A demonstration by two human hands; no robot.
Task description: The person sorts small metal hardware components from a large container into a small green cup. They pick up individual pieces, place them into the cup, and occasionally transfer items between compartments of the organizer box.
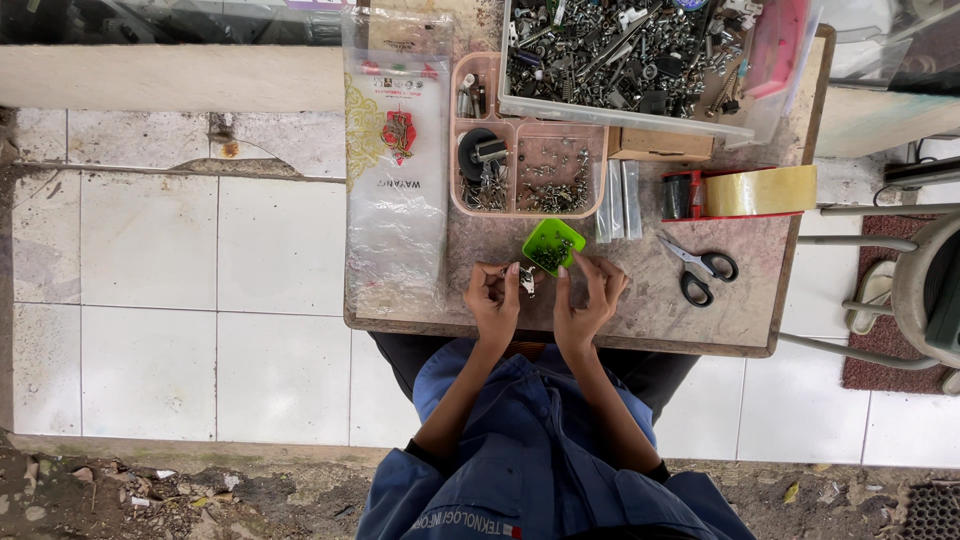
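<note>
Head view looks straight down on a small worn table point(700, 300) set over white floor tiles, with the person's blue-jacketed body at the near edge. Far on the table, a big clear bin point(620, 50) is heaped with mixed metal hardware, and just near of it a pink divided tray point(525, 165) already holds separate lots of screws and small parts in its compartments. That suggests the sorting is well under way, though the bin's heap shows much is left.

At the left edge lies a long clear plastic bag point(395, 170) with a printed label. To the right sit a roll of tan packing tape point(760, 190) in a red dispenser and black-handled scissors point(705, 270); a few small clear sleeves point(618, 200) lie between tray and tape. None of these crowds the working spot.

In the middle, just far of the hands, stands a small green dish point(553, 245) with a few tiny dark screws in it. The left hand point(493, 300) is pinched shut on a small metal piece point(526, 279), held between the two hands just near of the dish. The right hand point(587, 300) has its fingers curled together toward that piece; whether it grips anything I cannot tell.
</note>
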